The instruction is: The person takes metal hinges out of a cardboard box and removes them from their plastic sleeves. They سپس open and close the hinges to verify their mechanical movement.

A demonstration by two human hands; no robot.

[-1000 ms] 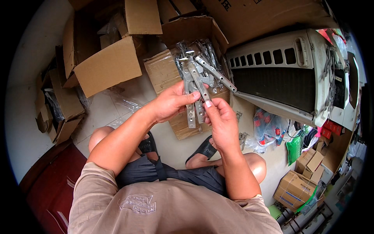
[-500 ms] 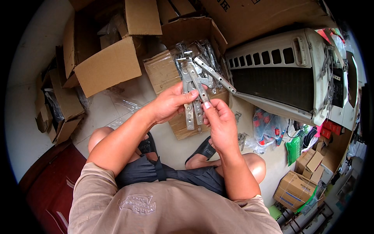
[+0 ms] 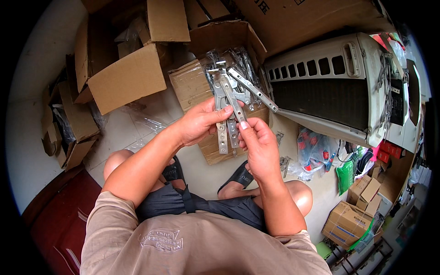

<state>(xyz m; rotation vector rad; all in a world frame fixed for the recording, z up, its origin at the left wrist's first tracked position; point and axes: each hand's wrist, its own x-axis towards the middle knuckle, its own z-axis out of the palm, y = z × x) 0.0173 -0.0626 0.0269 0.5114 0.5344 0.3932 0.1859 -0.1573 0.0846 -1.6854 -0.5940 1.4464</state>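
Observation:
Jointed metal hinges [image 3: 223,137], flat silvery arms with rows of holes, are bunched in my left hand [image 3: 201,120], with its thumb pressed across them. Between the thumb and fingers of my right hand [image 3: 260,137] is the lower end of one perforated arm, the front bar [image 3: 233,98] of the bunch. Its other fingers curl under, partly hidden. Another perforated bar [image 3: 252,88] slants out to the right from the top of the bunch. Behind it stands an open cardboard box [image 3: 201,35] with more metal pieces in clear plastic wrap [image 3: 245,62].
Another open carton [image 3: 126,82] stands at the far left, above a smaller torn box [image 3: 75,114]. A large pale slatted appliance [image 3: 321,82] fills the right. Plastic bags [image 3: 314,149] and cartons [image 3: 346,222] lie at the lower right. My sandalled feet rest on the tiled floor.
Very little differs: the bunched hinges have shifted slightly in my hands. Both hands keep their hold in the same place.

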